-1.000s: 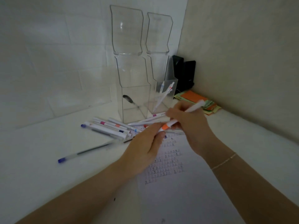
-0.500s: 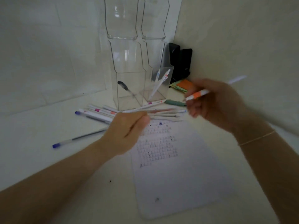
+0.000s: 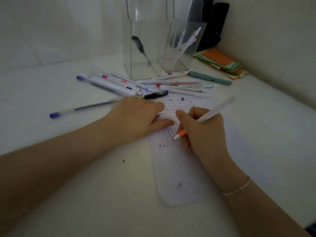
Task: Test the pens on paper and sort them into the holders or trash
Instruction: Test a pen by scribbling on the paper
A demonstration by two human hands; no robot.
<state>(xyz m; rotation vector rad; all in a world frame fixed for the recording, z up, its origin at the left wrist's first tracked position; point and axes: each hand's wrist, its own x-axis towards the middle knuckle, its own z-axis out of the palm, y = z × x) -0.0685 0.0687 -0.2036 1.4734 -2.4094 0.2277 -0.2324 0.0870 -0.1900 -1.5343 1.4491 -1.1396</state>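
My right hand (image 3: 203, 132) grips a white pen with an orange grip (image 3: 213, 113), its tip down on the sheet of paper (image 3: 181, 170) among rows of small test marks. My left hand (image 3: 138, 117) rests on the upper part of the paper with fingers stretched out. Beyond the paper lies a heap of several pens (image 3: 145, 84). Two clear holders stand behind it: the left holder (image 3: 147, 48) has one dark pen inside, the right holder (image 3: 184, 47) has a few white pens.
A blue-capped pen (image 3: 80, 109) lies alone at the left on the white table (image 3: 85, 194). A stack of orange and green sticky notes (image 3: 222, 63) sits in the right corner by the wall, with black objects (image 3: 213, 23) behind the holders.
My right hand came down from the air with the orange-grip pen and set its tip on the paper. My left hand moved forward and now lies on the sheet.
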